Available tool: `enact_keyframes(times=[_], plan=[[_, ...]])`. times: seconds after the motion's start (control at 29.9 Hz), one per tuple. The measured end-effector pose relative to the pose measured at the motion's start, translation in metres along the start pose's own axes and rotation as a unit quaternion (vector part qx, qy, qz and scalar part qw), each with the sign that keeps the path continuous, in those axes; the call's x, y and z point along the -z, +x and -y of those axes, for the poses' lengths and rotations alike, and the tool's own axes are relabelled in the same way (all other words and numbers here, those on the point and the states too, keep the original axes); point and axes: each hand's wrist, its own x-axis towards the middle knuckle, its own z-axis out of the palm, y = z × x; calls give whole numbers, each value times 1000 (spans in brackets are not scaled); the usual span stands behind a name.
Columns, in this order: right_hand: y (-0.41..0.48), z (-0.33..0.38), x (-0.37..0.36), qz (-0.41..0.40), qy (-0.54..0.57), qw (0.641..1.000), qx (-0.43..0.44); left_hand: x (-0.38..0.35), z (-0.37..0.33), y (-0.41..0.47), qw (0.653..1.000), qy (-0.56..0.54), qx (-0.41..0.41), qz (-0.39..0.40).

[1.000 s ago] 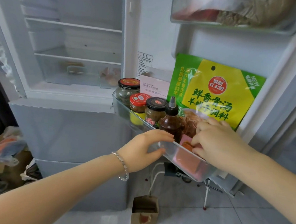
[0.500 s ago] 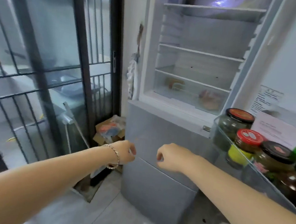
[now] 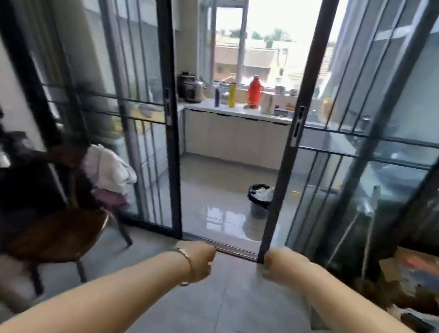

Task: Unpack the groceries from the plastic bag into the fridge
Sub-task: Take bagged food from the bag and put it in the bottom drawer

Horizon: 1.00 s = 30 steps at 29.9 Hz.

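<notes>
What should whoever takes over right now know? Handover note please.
Left hand: fingers curled, holding nothing.
Right hand: the same, empty.
Things: fridge and plastic bag are out of view. The camera faces the open sliding doors, with a chair at left.
Done: cannot tell from this view; no grocery in either hand.
Left: probably find the bag, take the next item and carry it to the fridge.

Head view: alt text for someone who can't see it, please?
The left hand and right hand, both empty and curled, stretch toward an open sliding door. Beyond it stand a bin and a counter with bottles; a chair sits left.
</notes>
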Motion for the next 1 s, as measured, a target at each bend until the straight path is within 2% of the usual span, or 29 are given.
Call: enact_keyframes(times=[0.2,0.3,0.43,0.7,0.9,1.0], plan=[[13,205,14,17,-119,968,220,-22,167,-137,978,-33,205,-14],[3,317,10,17,-146,942,302,-34,241,-217,948,-85,304,-35],[-20,467,-1,23,-154,917,368,-48,343,-325,901,-154,399,-74],[-54,710,-6,9,-152,874,462,-68,521,-473,844,-196,486,-116],[-30,831,3,-13,-133,855,501,-83,620,-515,797,-184,541,-194],[0,882,4,-24,-111,847,520,-86,671,-515,785,-163,555,-221]])
